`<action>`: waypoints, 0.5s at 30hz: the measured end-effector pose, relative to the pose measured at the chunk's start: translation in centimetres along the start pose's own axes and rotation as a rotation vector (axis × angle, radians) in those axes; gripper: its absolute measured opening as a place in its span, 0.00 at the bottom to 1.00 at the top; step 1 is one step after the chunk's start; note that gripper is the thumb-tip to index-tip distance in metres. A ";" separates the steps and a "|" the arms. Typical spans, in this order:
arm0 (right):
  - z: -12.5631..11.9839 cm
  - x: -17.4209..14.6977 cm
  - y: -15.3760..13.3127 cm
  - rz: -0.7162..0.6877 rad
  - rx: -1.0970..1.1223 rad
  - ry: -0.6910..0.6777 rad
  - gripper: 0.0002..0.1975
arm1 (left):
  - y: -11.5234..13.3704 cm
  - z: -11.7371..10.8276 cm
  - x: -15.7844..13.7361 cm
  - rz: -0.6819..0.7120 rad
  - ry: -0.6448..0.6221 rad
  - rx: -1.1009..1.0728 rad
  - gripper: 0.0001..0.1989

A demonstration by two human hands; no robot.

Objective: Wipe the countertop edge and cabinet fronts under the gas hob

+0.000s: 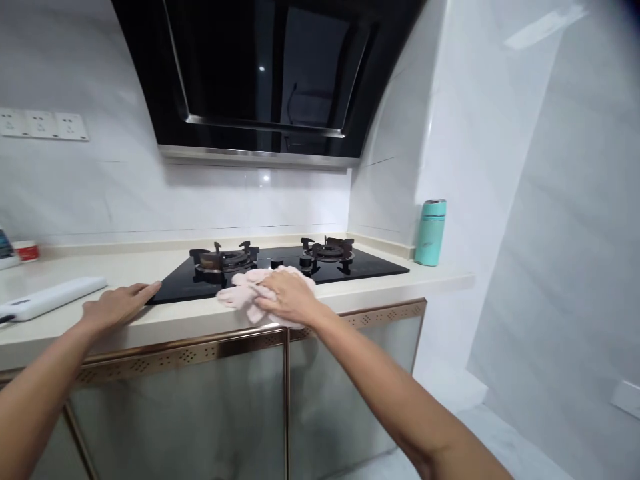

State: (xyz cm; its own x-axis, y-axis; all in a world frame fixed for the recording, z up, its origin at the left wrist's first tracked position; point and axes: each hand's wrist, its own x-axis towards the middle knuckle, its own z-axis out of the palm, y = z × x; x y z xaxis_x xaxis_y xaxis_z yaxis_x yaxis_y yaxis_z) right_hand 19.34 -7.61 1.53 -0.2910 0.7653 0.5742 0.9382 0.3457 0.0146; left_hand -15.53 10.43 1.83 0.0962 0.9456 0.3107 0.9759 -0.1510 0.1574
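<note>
A pale pink cloth (245, 295) lies bunched over the front edge of the black gas cooktop (175, 283), part of it hanging over the counter's lip. My right hand (289, 297) presses down on the cloth and grips it, fingers curled into the folds. Resting flat on the counter at the cooktop's left front corner is my left hand (117, 307), its fingers stretched out and holding nothing. Two burners, the left burner (225, 260) and the right burner (329, 251), stand behind the cloth. Dark control knobs (305, 263) sit just beyond my right hand.
A white power strip (55, 298) lies left of my left hand. At the counter's right end stands a turquoise bottle (431, 233). A black range hood (270, 73) overhangs the cooktop. A red and white tub (27, 251) is at far left; cabinet doors (190, 407) are below.
</note>
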 end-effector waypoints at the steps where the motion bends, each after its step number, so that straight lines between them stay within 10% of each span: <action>1: -0.9 -1.5 1.9 0.065 -0.007 0.017 0.19 | 0.1 0.1 0.2 -0.008 -0.038 0.010 0.41; 15: -11.5 -19.8 27.0 0.966 -0.360 0.307 0.18 | -0.6 0.6 1.3 -0.019 -0.097 0.032 0.48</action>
State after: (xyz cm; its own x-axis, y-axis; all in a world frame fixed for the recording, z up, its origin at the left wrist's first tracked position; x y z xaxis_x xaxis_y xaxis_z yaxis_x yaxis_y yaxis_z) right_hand 52.59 -19.63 0.00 0.6159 0.4418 0.6523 0.7600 -0.5512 -0.3443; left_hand -15.83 11.91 1.57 0.0950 0.9720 0.2151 0.9833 -0.1254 0.1322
